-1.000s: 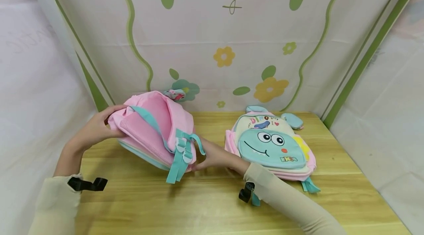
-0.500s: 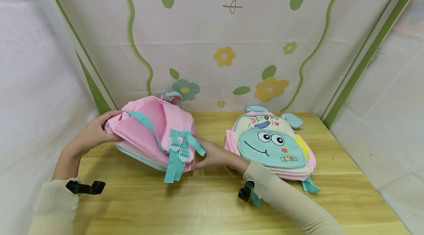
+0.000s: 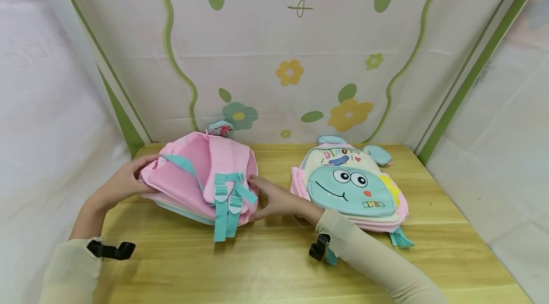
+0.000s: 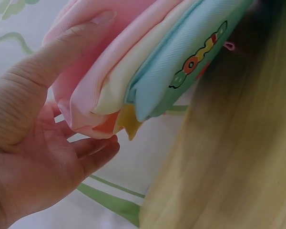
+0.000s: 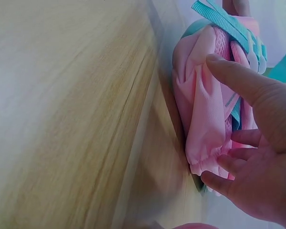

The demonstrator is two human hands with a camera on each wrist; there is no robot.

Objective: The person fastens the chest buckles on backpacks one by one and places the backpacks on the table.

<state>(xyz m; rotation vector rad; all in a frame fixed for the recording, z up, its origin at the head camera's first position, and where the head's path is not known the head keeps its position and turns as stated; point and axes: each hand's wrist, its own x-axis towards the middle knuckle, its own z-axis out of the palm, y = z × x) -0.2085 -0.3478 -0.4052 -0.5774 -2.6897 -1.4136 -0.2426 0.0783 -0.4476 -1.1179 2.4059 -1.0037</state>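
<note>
A pink child's backpack point(image 3: 171, 182) lies back side up at the left of the table, its teal straps and buckles point(image 3: 227, 197) toward the right. My left hand point(image 3: 120, 182) grips its left end. In the left wrist view that hand's thumb presses the pink cloth, with fingers at the lower edge beside a yellow star-shaped tab point(image 4: 127, 121) and the blue front. At the other end my right hand point(image 3: 276, 199) holds the side, thumb low and fingers higher. The right wrist view has the thumb on the pink side pocket point(image 5: 207, 114), the bag's underside at the tabletop.
A second backpack point(image 3: 351, 189), with a blue smiling dinosaur face, lies front up to the right behind my right forearm. Wood-grain table point(image 3: 274, 266) beneath; flower-printed cloth point(image 3: 257, 32) stands at the back, pale cloth at both sides.
The pink backpack has come down toward the table and lies flatter, both hands staying on it. My left hand has lowered with it; the right hand has barely moved. The dinosaur backpack stays put.
</note>
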